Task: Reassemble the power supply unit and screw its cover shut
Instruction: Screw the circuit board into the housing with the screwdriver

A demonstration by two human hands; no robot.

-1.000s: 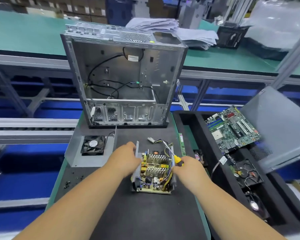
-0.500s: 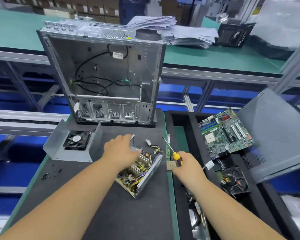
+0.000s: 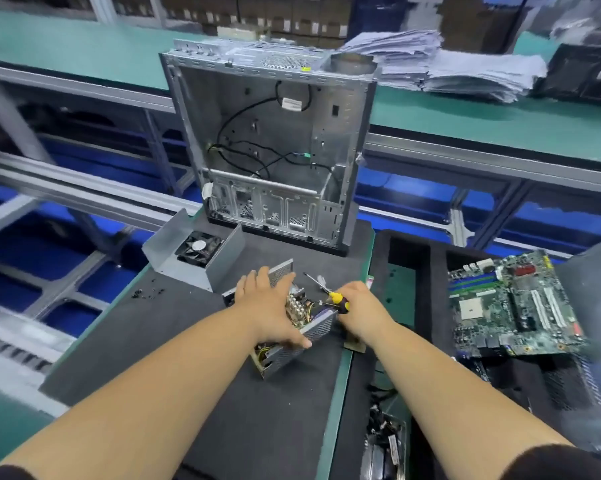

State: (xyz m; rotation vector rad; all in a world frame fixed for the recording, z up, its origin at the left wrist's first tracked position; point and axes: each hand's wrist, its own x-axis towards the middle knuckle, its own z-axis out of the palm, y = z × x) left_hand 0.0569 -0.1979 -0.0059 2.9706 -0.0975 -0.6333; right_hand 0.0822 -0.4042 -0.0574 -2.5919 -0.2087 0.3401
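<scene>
Nearest: the power supply unit point(image 3: 293, 336) lies open on the black mat point(image 3: 174, 341), tilted, its perforated wall toward the camera and heatsinks and wiring exposed. Since half a second ago it has turned further and sits closer to the mat's right edge. The left hand point(image 3: 269, 306) now lies over the unit with fingers spread and the thumb pressing the perforated wall; before, it gripped the far end. The right hand point(image 3: 359, 311), curled round the yellow-and-black screwdriver point(image 3: 328, 294), has come in from the foam tray point(image 3: 409, 258) and now touches the unit's right end. Beyond, left: loose screws point(image 3: 148, 292), then the fan cover point(image 3: 193, 252), unscrewed and apart. Farthest: the empty computer case point(image 3: 274, 150), upright. Right: the motherboard point(image 3: 513, 303) in the tray.
</scene>
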